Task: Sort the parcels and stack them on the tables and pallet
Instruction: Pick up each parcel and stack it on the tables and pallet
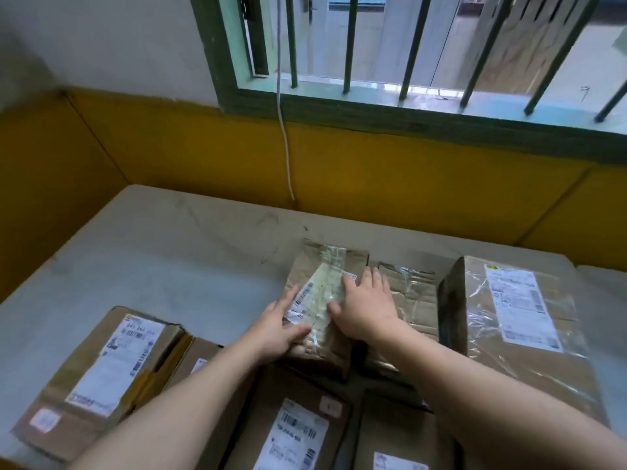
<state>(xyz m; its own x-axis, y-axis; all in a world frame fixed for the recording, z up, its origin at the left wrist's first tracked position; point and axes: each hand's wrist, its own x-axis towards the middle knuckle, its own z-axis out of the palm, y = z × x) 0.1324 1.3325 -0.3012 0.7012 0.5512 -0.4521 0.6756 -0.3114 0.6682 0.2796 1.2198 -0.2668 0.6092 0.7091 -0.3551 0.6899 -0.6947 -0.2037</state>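
While both bare forearms reach forward from the lower edge of the view, the left hand point(276, 329) lies flat against the near-left side of a small brown cardboard parcel wrapped in clear tape point(322, 300), fingers spread, thumb across its top. The right hand point(364, 308) rests palm-down on the parcel's right top edge, fingers extended and splayed. Neither grip is closed: both hands press the parcel between them, open-palmed.

The parcel sits on the pale grey worktop point(152, 259), mid-frame, touching a flatter crumpled cardboard parcel point(412, 300) on its right. Further right stands a large taped carton with a white shipping label point(519, 320). Near left lies a long carton with yellow tape and a white label point(101, 374); two more labelled cartons point(295, 432) sit at the lower edge, partly hidden under the forearms.

Behind the worktop: a yellow-painted wall band point(203, 154), a green-framed barred window point(390, 106), a white cable point(285, 144) hanging down.

Labels carry barcodes; the print is too blurred to read.
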